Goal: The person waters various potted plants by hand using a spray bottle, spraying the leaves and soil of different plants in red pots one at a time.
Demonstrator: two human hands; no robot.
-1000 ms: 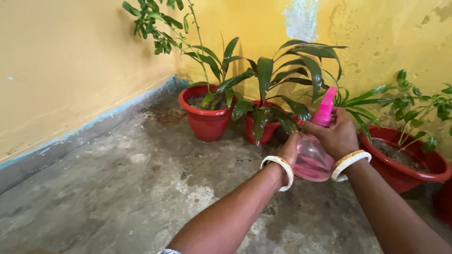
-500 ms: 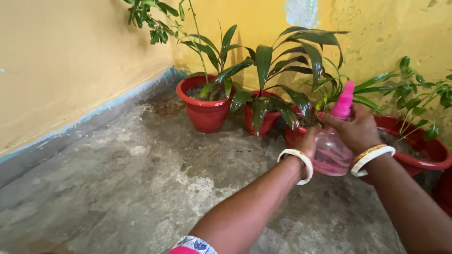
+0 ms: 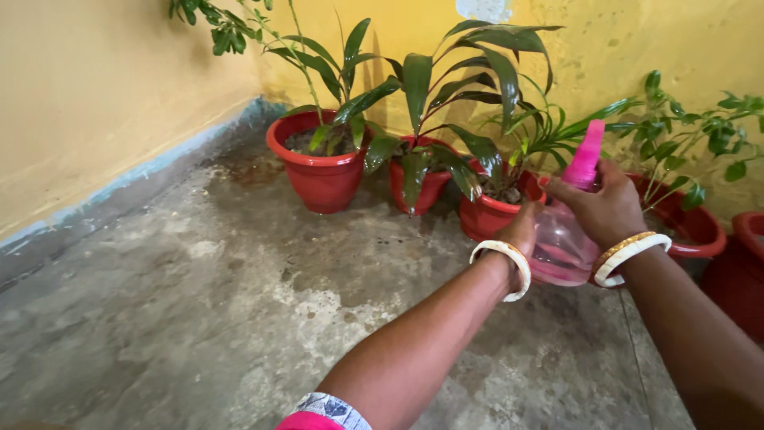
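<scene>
A pink translucent spray bottle (image 3: 561, 247) with a bright pink nozzle top is held between both hands in front of a row of potted plants. My left hand (image 3: 521, 231) cups the bottle's left side and base. Around the neck, just under the nozzle, my right hand (image 3: 601, 209) is closed. Both wrists wear white and gold bangles. The nozzle sits close to the third red pot (image 3: 489, 216) and its green leaves (image 3: 509, 127).
Several red pots line the yellow back wall: a big one (image 3: 318, 171) at the left, a smaller one (image 3: 426, 187) beside it, and others (image 3: 696, 227) at the right. A yellow side wall (image 3: 95, 95) with a blue base strip runs along the left. The floor (image 3: 223, 302) is stained concrete.
Both hands with the bottle have drifted rightward and slightly up along the row of pots. The view has shifted with them, bringing the pots closer.
</scene>
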